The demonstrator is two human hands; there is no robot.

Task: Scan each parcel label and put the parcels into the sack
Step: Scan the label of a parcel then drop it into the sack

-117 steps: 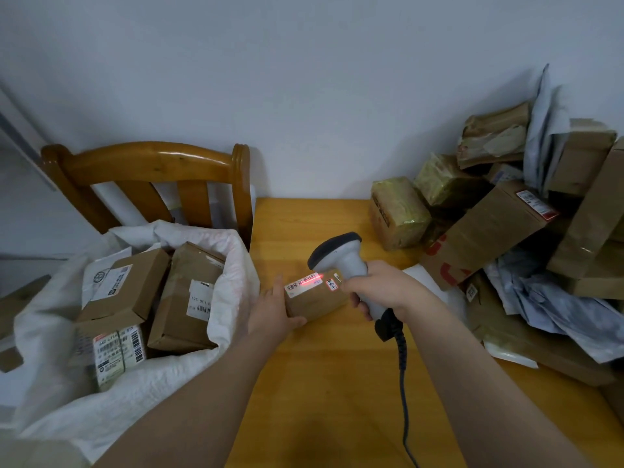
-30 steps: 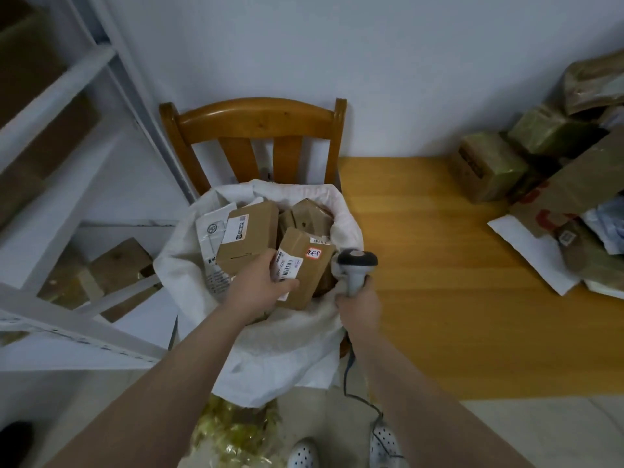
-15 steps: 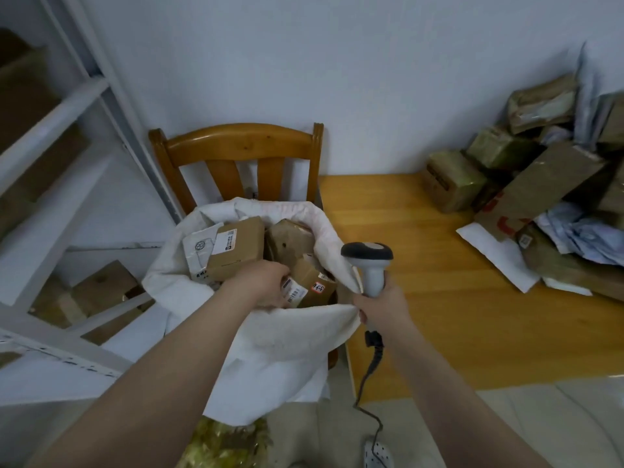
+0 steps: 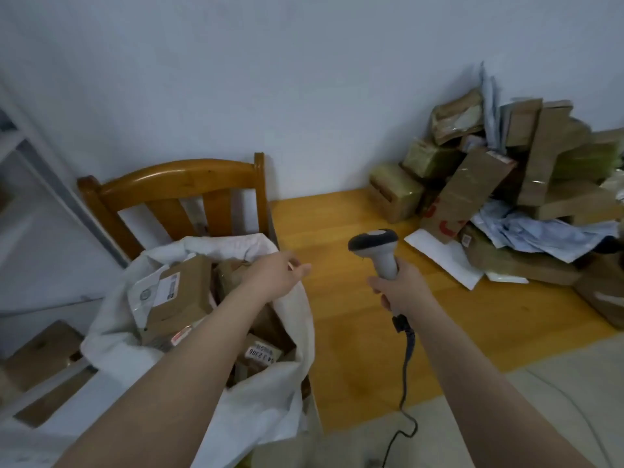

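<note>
Gripping the barcode scanner (image 4: 374,244) by its handle, the right hand (image 4: 400,293) holds it above the worktop (image 4: 354,332), long axis near upright, head on top and aimed away toward the wall. The left hand (image 4: 275,275) hangs over the white sack (image 4: 270,400), fingers loosely apart and holding nothing. Boxed parcels (image 4: 182,292) lie inside the sack, and a heap of parcels (image 4: 472,194) sits on the worktop's far right.

My sack (image 4: 270,410), near left, is plain white. The parcels (image 4: 189,298) in it are brown cardboard, their labels (image 4: 169,287) white with black print, one with a red patch. My scanner (image 4: 374,248) is light grey with a dark grey head; its cord (image 4: 409,346) is black. The table (image 4: 337,332) is honey-yellow wood, the chair (image 4: 175,184) orange-brown. The far-right heap (image 4: 547,157) mixes brown, olive-green and pale blue-grey; one box (image 4: 469,194) bears red marks.
</note>
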